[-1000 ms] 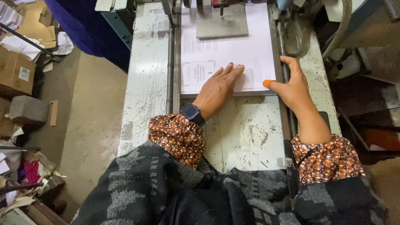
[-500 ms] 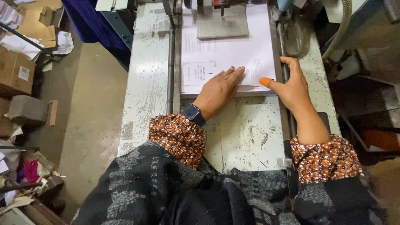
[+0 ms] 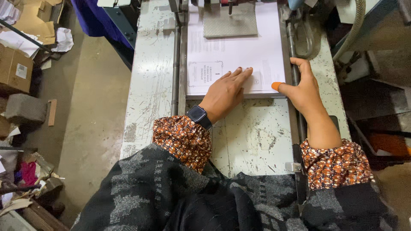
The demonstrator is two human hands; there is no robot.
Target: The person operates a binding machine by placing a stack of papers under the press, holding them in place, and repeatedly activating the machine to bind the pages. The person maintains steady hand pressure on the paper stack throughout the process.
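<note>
Both hands, left (image 3: 226,90) and right (image 3: 302,87), lie open, flat on a paper stack (image 3: 244,51) apparently running lengthwise away.

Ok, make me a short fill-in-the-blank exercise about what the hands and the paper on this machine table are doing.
1. The left hand lies flat on the stack of ____ sheets.
2. The wrist of that hand bears a black ____.
3. The right hand wears an orange cap on its ____.
4. A grey metal ____ rests on the far end of the stack.

Missing words: white; watch; thumb; plate
</note>
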